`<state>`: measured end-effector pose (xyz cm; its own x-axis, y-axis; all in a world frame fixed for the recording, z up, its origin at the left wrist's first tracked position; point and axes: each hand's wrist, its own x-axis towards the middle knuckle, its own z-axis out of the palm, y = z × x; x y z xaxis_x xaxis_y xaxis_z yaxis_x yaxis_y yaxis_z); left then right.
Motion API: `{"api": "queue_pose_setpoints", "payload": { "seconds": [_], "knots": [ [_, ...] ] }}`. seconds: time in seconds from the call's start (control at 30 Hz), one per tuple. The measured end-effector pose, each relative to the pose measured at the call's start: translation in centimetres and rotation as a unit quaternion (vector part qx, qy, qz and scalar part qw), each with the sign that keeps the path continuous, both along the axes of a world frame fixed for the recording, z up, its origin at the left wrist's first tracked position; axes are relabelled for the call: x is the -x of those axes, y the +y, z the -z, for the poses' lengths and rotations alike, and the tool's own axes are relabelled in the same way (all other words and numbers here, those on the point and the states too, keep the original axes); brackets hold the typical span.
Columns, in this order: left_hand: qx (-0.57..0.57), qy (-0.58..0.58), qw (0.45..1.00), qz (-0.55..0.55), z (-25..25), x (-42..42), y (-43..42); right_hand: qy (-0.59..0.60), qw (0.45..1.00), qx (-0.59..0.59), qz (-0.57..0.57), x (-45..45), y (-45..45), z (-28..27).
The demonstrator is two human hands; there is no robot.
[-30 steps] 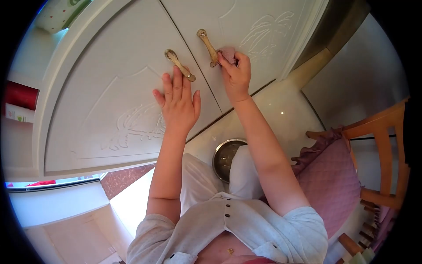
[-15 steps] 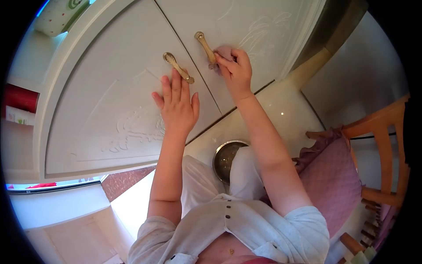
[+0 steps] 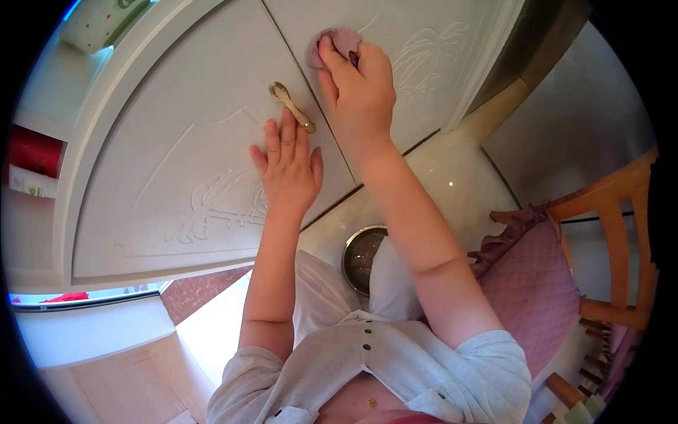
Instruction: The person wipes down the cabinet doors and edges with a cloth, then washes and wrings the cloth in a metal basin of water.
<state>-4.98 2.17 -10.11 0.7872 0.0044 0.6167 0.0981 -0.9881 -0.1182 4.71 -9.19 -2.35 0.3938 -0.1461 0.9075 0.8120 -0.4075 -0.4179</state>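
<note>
My right hand (image 3: 361, 95) grips a mauve cloth (image 3: 339, 44) against the upper part of the right white cabinet door (image 3: 424, 63). The cloth and fingers cover that door's handle. My left hand (image 3: 288, 166) lies flat with fingers spread on the left cabinet door (image 3: 176, 134). Its fingertips touch the lower part of a gold handle (image 3: 289, 106), and it holds nothing.
A metal basin (image 3: 360, 261) sits on the pale floor by my legs. On the right stands a wooden chair (image 3: 614, 240) with a mauve quilted cushion (image 3: 533, 283). Open shelves at the left hold a red box (image 3: 35, 152) and a white tube (image 3: 32, 184).
My right hand has moved up with the cloth, from the lower end of the right door's handle to its top, hiding it. My left hand stays nearly in place.
</note>
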Motion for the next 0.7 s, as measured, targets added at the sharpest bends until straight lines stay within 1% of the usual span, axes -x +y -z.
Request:
{"api": "queue_pose_setpoints", "payload": {
  "seconds": [0.07, 0.2, 0.27, 0.3, 0.37, 0.4, 0.47, 0.5, 0.57, 0.6, 0.67, 0.7],
  "knots": [
    [0.014, 0.007, 1.0, 0.002, -0.1, 0.0, -0.3, 0.047, 0.998, 0.022, 0.035, 1.0, 0.3, 0.2],
    [0.023, 0.001, 1.0, 0.014, 0.2, -0.1, 0.1, 0.076, 0.996, 0.021, 0.048, 1.7, 1.6, 1.7],
    [0.027, 0.013, 0.999, 0.018, 0.3, -0.1, 0.3, -0.004, 0.998, 0.014, 0.06, 2.1, 1.9, 2.7],
    [0.027, 0.012, 0.999, 0.017, 0.2, -0.1, 0.2, -0.006, 0.998, 0.015, 0.059, 1.9, 2.0, 2.6],
    [-0.006, 0.007, 1.0, 0.027, 0.2, 0.0, 0.3, -0.048, 0.992, 0.005, 0.117, 1.5, 2.3, 2.5],
    [-0.006, 0.008, 1.0, 0.028, 0.1, 0.0, 0.3, -0.048, 0.992, 0.004, 0.118, 1.2, 2.4, 2.1],
    [0.025, -0.011, 0.998, 0.054, 0.0, 0.1, 0.3, -0.069, 0.985, -0.016, 0.157, 0.8, 2.6, 1.3],
    [0.026, -0.009, 0.998, 0.052, -0.2, 0.2, 0.3, -0.067, 0.985, -0.015, 0.155, 1.0, 2.7, 1.4],
    [0.043, 0.006, 0.998, 0.054, -0.6, 0.4, 0.1, -0.021, 0.99, -0.003, 0.143, 1.3, 2.8, 1.8],
    [0.045, 0.009, 0.998, 0.054, -0.4, 0.5, 0.1, -0.018, 0.99, -0.001, 0.142, 1.8, 2.9, 2.5],
    [0.026, -0.009, 0.999, 0.027, -0.3, 0.2, 0.2, 0.066, 0.994, 0.005, 0.087, 2.6, 3.1, 4.2],
    [0.027, -0.011, 0.999, 0.026, -0.4, 0.3, 0.2, 0.064, 0.994, 0.006, 0.086, 3.1, 2.9, 4.5]
  ]
}}
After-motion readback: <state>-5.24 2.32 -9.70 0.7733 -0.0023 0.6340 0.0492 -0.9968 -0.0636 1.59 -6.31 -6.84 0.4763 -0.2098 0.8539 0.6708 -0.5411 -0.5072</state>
